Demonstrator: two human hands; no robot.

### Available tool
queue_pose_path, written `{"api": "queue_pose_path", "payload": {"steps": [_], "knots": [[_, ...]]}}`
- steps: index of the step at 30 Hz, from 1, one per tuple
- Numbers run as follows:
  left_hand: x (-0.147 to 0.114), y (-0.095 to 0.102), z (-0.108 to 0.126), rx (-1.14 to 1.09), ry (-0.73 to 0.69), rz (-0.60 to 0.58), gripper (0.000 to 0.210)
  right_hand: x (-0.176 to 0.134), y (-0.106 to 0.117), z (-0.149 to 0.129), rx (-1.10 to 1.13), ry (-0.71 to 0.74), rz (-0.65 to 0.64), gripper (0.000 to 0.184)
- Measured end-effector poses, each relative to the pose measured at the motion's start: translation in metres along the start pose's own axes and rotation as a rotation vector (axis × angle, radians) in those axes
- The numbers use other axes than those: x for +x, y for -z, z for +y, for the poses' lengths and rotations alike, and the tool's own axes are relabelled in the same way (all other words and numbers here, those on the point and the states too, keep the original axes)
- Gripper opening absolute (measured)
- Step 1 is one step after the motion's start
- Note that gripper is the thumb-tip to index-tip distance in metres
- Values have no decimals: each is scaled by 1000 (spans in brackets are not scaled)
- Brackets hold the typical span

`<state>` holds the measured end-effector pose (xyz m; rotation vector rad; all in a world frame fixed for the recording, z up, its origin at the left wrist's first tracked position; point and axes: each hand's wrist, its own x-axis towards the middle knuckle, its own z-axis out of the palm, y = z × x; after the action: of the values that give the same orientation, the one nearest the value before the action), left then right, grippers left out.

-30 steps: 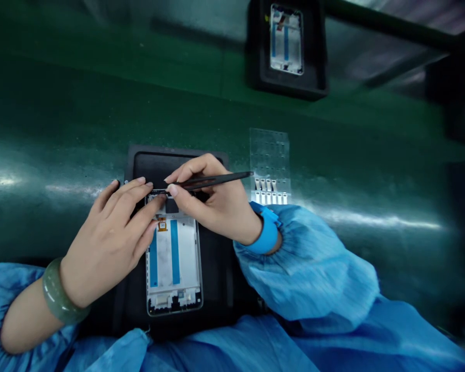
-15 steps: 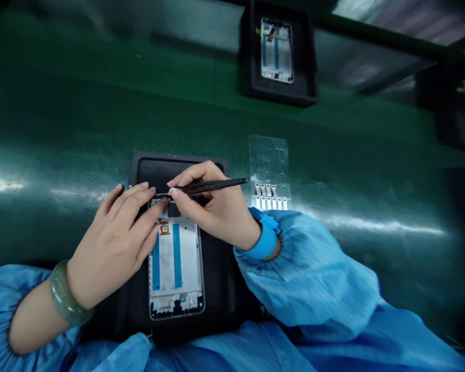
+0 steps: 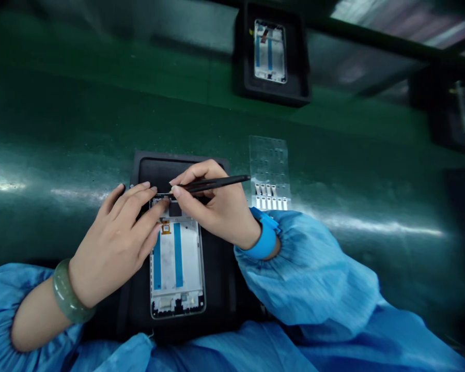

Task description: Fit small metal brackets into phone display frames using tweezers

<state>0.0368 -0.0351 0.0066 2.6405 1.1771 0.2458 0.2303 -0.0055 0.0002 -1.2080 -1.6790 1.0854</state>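
A phone frame (image 3: 189, 253), silver-white with two blue strips inside, lies in a black tray (image 3: 155, 161). My left hand (image 3: 118, 235) rests over its upper left part, fingers stretched out, the fingertips at the top edge. Pinched in my right hand (image 3: 213, 201) is a pair of black tweezers (image 3: 225, 181), its tip end pointing left to the frame's top edge near my left fingertips. The tip itself is hidden by my fingers. Beneath my left thumb a small orange flex cable (image 3: 166, 228) shows inside the frame.
Right of the tray, a clear plastic sheet (image 3: 269, 163) carries several small metallic pieces (image 3: 271, 202). At the back stands another black tray (image 3: 271, 95) with a similar phone frame (image 3: 270, 51). A further dark tray (image 3: 445, 119), blurred, is at the far right.
The back tray and the far right tray have shifted a little to the left. My hands, the tweezers and the near phone frame have moved very slightly right.
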Motion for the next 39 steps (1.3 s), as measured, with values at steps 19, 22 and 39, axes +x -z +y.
{"api": "queue_pose_path", "payload": {"steps": [19, 22, 39], "knots": [[0, -1, 1, 11, 5, 3, 40, -3, -1, -1, -217, 181, -14, 5], [1, -1, 1, 12, -1, 3, 40, -4, 0, 1, -154, 150, 6, 8], [1, -2, 2, 16, 10, 8, 37, -2, -3, 1, -185, 137, 26, 9]]}}
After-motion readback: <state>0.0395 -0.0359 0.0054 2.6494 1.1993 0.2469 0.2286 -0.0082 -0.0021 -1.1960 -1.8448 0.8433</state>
